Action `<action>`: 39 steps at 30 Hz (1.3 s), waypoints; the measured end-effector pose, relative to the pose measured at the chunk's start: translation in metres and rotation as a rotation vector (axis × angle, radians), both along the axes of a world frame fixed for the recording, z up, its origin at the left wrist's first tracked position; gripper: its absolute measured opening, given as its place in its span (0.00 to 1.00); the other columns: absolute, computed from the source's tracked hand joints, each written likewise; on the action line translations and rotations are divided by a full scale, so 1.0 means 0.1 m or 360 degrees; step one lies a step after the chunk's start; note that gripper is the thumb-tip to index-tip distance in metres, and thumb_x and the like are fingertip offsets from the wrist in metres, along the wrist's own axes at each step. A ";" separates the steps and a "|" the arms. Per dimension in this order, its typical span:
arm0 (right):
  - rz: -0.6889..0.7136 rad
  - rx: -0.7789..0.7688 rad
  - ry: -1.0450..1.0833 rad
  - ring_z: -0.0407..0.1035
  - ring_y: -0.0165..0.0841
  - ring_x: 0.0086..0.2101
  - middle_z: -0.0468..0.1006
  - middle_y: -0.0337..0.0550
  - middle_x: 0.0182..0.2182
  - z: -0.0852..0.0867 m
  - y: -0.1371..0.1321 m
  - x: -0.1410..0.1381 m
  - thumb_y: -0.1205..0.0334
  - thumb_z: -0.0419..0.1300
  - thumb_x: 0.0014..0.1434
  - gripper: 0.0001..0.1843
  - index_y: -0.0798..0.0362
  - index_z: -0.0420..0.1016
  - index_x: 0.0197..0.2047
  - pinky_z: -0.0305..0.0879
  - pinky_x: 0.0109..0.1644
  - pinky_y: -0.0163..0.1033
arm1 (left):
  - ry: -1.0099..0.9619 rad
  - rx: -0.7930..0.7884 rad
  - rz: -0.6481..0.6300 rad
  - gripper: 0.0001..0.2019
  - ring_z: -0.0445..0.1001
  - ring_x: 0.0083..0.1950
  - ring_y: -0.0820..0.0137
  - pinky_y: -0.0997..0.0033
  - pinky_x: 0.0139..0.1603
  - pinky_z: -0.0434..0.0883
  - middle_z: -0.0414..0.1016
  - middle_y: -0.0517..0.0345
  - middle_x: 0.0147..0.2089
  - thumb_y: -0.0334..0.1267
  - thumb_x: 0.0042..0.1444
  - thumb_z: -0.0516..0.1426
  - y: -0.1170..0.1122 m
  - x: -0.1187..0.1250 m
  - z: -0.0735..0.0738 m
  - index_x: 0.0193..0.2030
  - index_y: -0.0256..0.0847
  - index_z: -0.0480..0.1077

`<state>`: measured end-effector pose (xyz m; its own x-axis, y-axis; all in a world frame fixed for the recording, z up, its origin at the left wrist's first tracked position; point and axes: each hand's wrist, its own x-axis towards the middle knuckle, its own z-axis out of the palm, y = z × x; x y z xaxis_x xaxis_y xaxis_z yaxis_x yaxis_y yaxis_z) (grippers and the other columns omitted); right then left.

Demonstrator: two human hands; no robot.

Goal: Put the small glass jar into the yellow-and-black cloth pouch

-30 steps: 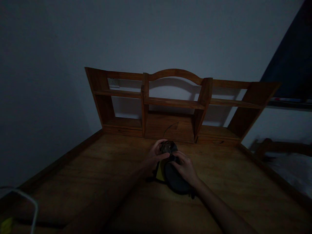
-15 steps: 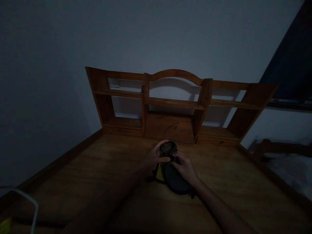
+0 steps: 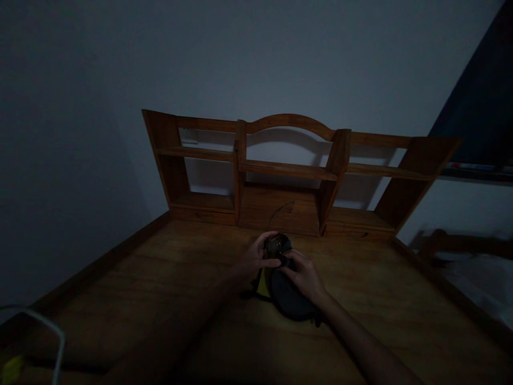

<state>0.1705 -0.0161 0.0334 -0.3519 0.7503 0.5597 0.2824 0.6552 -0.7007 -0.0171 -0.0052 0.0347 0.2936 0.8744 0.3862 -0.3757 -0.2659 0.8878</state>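
A dark, rounded object with a glossy face [image 3: 276, 246] is between my hands above the desk; the dim light hides its exact kind. My left hand [image 3: 258, 254] wraps its left side, thumb along the near edge and fingers behind. On the right, my right hand [image 3: 302, 271] has thumb and fingers pinched at the object's rim. Just below lies a dark, round-edged item like a pouch [image 3: 292, 299], with a yellow panel [image 3: 263, 283] at its left and a dark strap end. My right hand covers part of it.
The wooden desk top [image 3: 192, 272] spreads around my hands. Behind it stands a wooden shelf unit [image 3: 286, 170] against the wall. A pale cable [image 3: 60, 342] bends at the lower left by a yellow thing [image 3: 12, 369]. Raised edges [image 3: 92, 264] border the desk.
Both hands keep nearly the same place and grip. The glossy object looks very slightly turned; the whole view has shifted a little.
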 end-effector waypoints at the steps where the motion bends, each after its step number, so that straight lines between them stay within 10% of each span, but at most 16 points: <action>1: 0.0007 -0.0006 0.0002 0.72 0.38 0.43 0.78 0.41 0.40 0.00 0.00 0.00 0.67 0.64 0.56 0.08 0.49 0.75 0.40 0.66 0.48 0.41 | 0.0005 0.0002 0.0004 0.40 0.68 0.62 0.56 0.58 0.62 0.65 0.70 0.51 0.61 0.29 0.38 0.72 0.00 0.00 -0.01 0.60 0.47 0.65; 39: -0.0047 0.0081 -0.0061 0.73 0.40 0.45 0.78 0.44 0.43 -0.05 0.02 0.03 0.69 0.63 0.56 0.10 0.49 0.75 0.43 0.67 0.50 0.43 | 0.0010 -0.0032 -0.0007 0.42 0.65 0.65 0.53 0.52 0.65 0.62 0.65 0.48 0.65 0.31 0.42 0.70 0.00 0.02 -0.05 0.64 0.48 0.61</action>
<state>0.1731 -0.0139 0.0279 -0.3521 0.7316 0.5838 0.3280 0.6806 -0.6551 -0.0148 -0.0050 0.0294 0.2996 0.8807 0.3669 -0.3712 -0.2467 0.8952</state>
